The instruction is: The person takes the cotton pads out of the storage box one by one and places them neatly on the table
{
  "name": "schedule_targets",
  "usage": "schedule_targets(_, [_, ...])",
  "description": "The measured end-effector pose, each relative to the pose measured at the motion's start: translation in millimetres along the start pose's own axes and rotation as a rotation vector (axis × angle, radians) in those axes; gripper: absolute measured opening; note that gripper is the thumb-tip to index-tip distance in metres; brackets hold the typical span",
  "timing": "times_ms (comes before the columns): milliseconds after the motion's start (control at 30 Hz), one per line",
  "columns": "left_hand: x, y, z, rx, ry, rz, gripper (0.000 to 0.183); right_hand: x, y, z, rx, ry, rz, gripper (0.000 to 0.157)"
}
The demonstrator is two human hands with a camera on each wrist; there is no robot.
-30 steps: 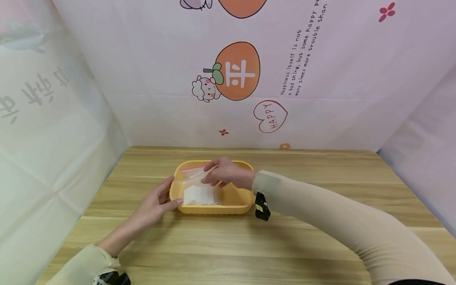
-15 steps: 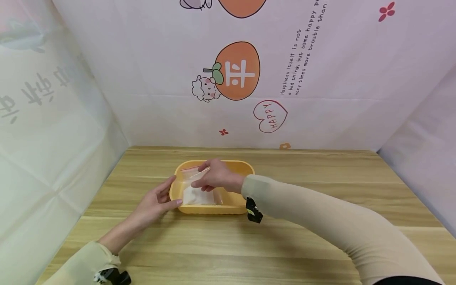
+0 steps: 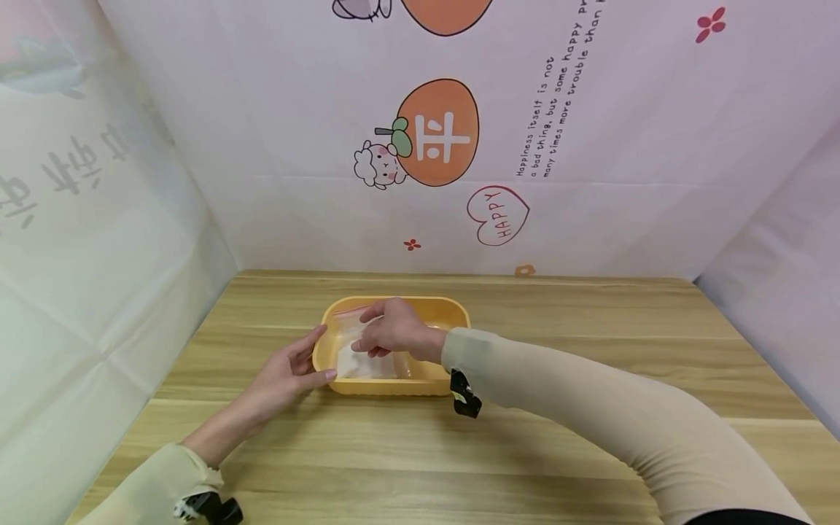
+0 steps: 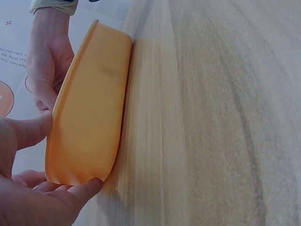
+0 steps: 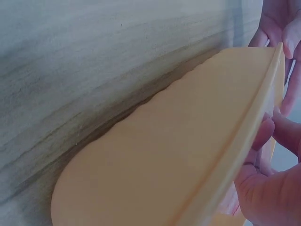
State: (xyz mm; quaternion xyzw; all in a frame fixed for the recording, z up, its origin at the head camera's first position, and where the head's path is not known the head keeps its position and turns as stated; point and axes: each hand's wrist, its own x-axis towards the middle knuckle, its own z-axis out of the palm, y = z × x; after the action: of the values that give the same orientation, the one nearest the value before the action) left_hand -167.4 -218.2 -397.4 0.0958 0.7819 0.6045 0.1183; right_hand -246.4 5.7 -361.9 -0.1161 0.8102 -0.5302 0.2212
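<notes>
A yellow plastic tray stands on the table in the head view. At its left end my left hand holds it, thumb on the near rim and fingers around the outer side. Clear zip bags with a red seal line and white contents lie in the left half; how many is unclear. Over them, inside the tray, is my right hand, thumb and index finger apart. In the right wrist view the tray wall partly hides that hand. The left wrist view shows the left fingers against the tray's end.
The wood-grain table extends around the tray on all sides. A printed white cloth rises behind the table, with more cloth at both sides. Each wrist wears a small black device, such as the one under the right sleeve.
My right hand has shifted left over the zip bags and slightly down, mostly in the first half second. The left hand and tray stay in place.
</notes>
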Motion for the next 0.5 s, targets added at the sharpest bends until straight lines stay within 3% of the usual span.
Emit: schedule_targets(500, [-1.0,2.0,-0.1,-0.022,-0.007,-0.008,0.089,-10.4,-4.5,-18.0,-0.057,-0.039,-0.024,0.066])
